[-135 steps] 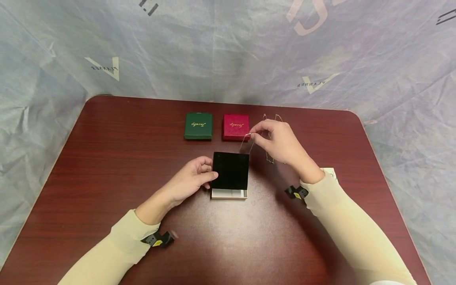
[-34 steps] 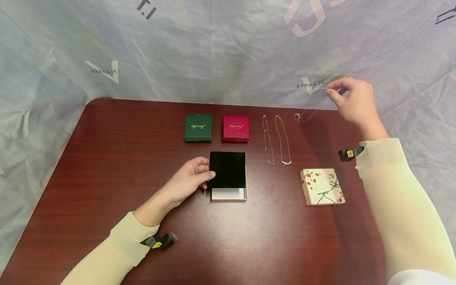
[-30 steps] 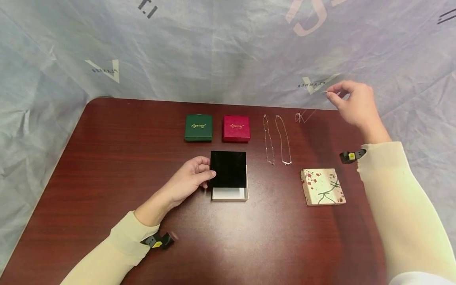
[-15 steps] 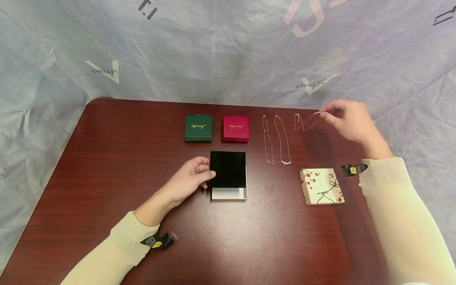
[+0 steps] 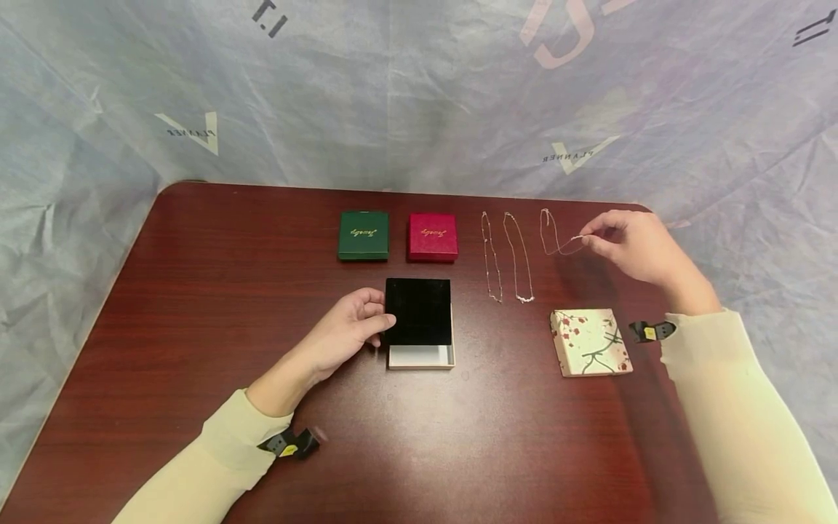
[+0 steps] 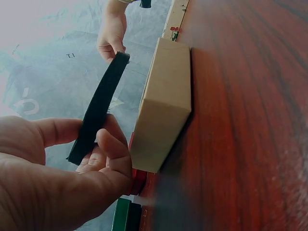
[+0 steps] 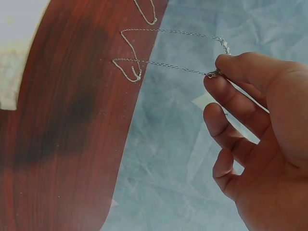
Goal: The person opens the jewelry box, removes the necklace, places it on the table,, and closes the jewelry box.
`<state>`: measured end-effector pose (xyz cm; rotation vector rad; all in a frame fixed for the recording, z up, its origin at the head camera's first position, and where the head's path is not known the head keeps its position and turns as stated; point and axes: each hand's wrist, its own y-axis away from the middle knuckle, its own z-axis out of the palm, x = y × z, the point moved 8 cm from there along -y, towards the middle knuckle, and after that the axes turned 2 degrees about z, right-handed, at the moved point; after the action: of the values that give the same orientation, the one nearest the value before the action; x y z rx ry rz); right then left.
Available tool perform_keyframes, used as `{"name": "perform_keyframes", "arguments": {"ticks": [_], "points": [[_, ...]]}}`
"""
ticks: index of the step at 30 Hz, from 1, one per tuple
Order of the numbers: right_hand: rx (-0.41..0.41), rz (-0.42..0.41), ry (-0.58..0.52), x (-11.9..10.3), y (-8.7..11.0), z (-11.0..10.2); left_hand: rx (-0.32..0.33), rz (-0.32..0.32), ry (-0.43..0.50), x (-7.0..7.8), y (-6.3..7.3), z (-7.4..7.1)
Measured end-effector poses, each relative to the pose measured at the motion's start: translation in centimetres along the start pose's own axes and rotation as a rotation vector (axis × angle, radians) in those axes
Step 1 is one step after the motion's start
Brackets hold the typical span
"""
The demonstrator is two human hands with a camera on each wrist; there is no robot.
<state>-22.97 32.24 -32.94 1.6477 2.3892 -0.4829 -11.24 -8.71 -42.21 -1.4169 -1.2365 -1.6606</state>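
My left hand (image 5: pixel 347 329) pinches the left edge of a black velvet jewelry box insert (image 5: pixel 419 311), which is lifted over an open box base (image 5: pixel 422 356) with a white inside. From the left wrist view, the insert (image 6: pixel 98 108) stands clear of the base's beige wall (image 6: pixel 166 79), between thumb and fingers. Toward the back right of the table, my right hand (image 5: pixel 644 247) pinches a thin silver necklace (image 5: pixel 551 240) between thumb and index finger. Seen from the right wrist, its chain (image 7: pixel 173 65) runs down from the fingertips, and the far end lies on the wood.
Two more necklaces lie stretched out, a beaded one (image 5: pixel 487 251) and one with a pendant (image 5: pixel 519 255). A green box (image 5: pixel 363 235) and a red box (image 5: pixel 433 236) stand at the back. The flower-patterned lid (image 5: pixel 592 343) is at the right, before a hanging grey cloth (image 5: pixel 419 94).
My right hand has carried the necklace from above the black insert to the back right, then lowered it so more chain rests on the table. My left hand keeps its hold on the insert.
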Motion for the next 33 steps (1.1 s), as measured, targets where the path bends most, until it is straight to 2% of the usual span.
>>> {"name": "perform_keyframes", "arguments": {"ticks": [7,20,25,33], "points": [[-0.034,-0.009,-0.013,0.1,0.9,0.9,-0.004,0.012,0.006,0.0,0.0,0.1],[-0.107,-0.025,-0.027,0.0,2.4,2.7,-0.005,-0.008,-0.002,-0.2,0.0,0.0],[-0.156,-0.027,-0.035,0.1,2.7,3.8,-0.003,-0.006,0.001,-0.2,0.0,-0.1],[-0.25,-0.085,-0.05,0.2,3.4,5.8,-0.003,-0.001,0.009,-0.2,-0.1,0.0]]}}
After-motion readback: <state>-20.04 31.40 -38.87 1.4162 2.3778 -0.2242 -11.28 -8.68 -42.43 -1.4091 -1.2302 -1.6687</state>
